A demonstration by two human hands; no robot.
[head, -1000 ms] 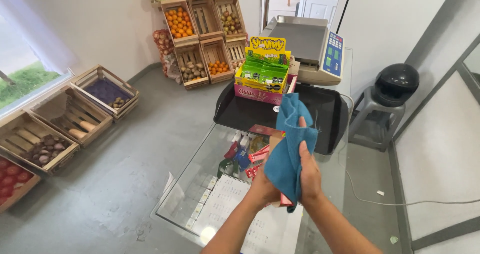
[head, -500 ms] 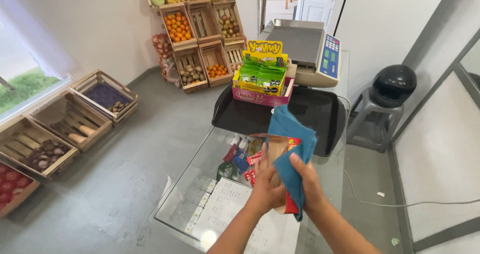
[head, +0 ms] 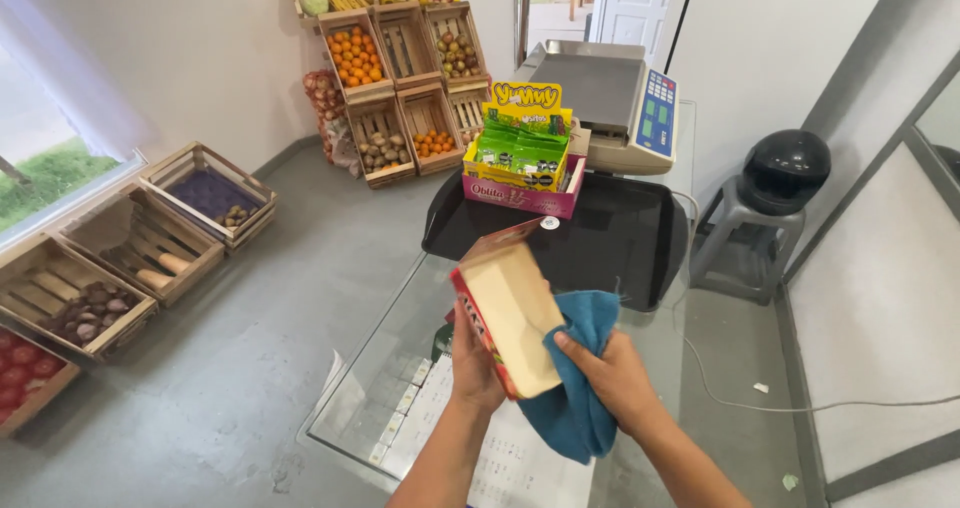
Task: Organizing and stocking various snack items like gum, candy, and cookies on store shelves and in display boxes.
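Note:
My left hand (head: 474,356) grips a flat red box (head: 508,310) by its lower edge and tilts it so its pale cardboard underside faces up. My right hand (head: 612,374) clutches a bunched blue cloth (head: 578,398) pressed against the box's right side. Both hands hover over the glass counter (head: 395,363), just in front of the black tray (head: 600,243).
On the tray's far end stands a pink display box of green packets (head: 522,163), with a grey scale (head: 615,103) behind it. Wooden crates of fruit and vegetables (head: 395,78) line the far wall and the floor at left (head: 150,238). A black helmet on a stool (head: 785,173) is at right.
The blue cloth, held up over the box before, has come down to the box's right side. The box has turned so its pale underside shows. Both hands dropped lower.

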